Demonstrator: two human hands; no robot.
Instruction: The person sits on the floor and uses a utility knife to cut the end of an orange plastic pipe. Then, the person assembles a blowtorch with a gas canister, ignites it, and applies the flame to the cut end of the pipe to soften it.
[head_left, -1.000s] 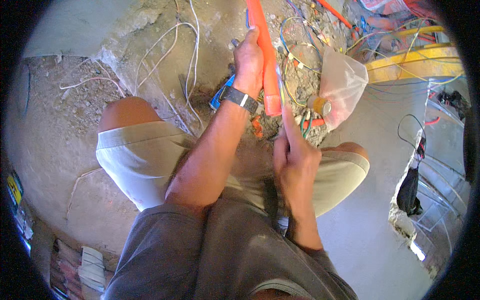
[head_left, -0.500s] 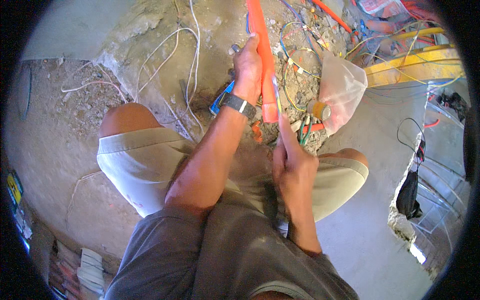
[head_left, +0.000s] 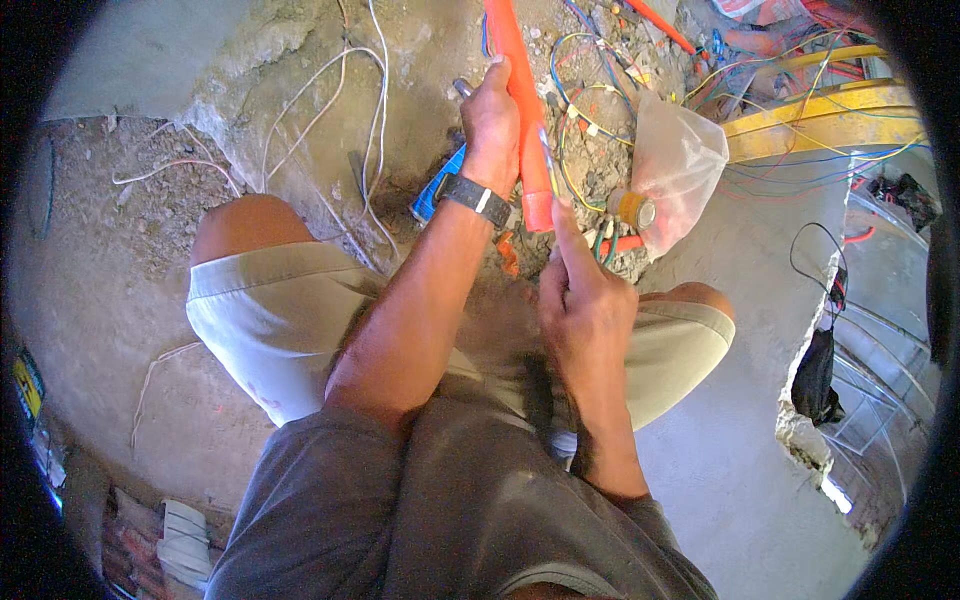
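Note:
My left hand (head_left: 490, 125), a dark watch on its wrist, is wrapped round an orange plastic conduit pipe (head_left: 512, 65). The pipe slants away from me, its open end close to my right hand (head_left: 590, 315). That hand is closed on a thin, pale, blade-like tool (head_left: 547, 160) lying along the pipe's right side. Its forefinger stretches forward along the tool; the handle is hidden in the palm. Below my left wrist lies a blue flat packet (head_left: 433, 192). An orange scrap (head_left: 509, 254) rests on the rubble just under the pipe end.
Right of the pipe are a small yellow-sided can (head_left: 635, 209), a clear plastic bag (head_left: 690, 165) and coloured wires (head_left: 563, 90). White wires (head_left: 383, 110) loop over the ground at left. A yellow curved pipe (head_left: 815, 125) lies far right, above a broken floor edge (head_left: 797, 430).
The pipe end and my right fingertip sit slightly higher in the view. Both hands keep their grip, and the whole scene has shifted a little left.

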